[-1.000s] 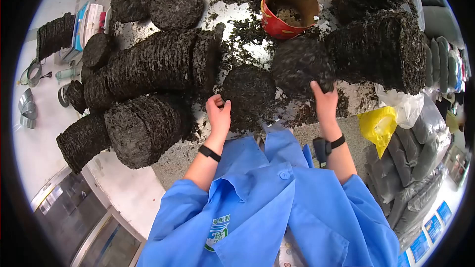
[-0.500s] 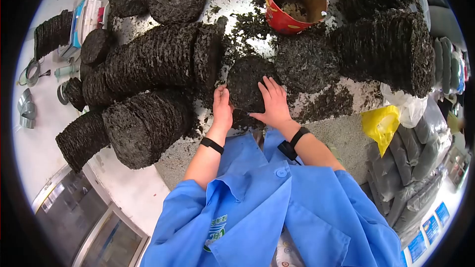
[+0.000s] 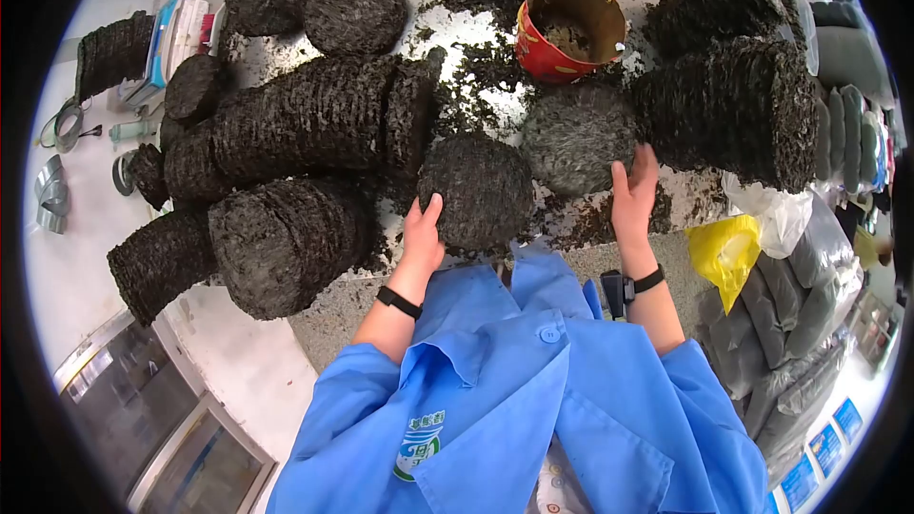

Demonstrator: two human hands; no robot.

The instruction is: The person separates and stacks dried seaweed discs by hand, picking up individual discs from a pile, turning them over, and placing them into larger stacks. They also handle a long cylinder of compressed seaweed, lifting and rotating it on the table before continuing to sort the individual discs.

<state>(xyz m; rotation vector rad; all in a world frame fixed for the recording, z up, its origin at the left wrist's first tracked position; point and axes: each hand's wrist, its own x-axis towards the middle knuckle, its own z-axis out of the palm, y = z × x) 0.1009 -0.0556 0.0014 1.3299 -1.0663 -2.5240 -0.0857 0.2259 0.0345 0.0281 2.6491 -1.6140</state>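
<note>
A dark round cake of what looks like dried seaweed (image 3: 476, 190) lies in front of me at the table's near edge. My left hand (image 3: 422, 236) grips its left edge, with the thumb along the rim and some fingers hidden. Right behind it lies a second, greyer round seaweed cake (image 3: 579, 138). My right hand (image 3: 636, 195) is at that cake's lower right edge, thumb and fingers apart and holding nothing; its fingertips are slightly blurred.
Long rows of stacked seaweed cakes (image 3: 295, 114) lie on the left, and another stack (image 3: 728, 109) is on the right. A red bucket (image 3: 569, 29) stands behind. Dark flakes litter the table (image 3: 443, 24). A yellow bag (image 3: 724, 257) hangs at the right edge.
My right hand has moved right, from the top of the near cake to the edge of the greyer one. My left hand stays at the near cake, which has tilted or shifted slightly towards me.
</note>
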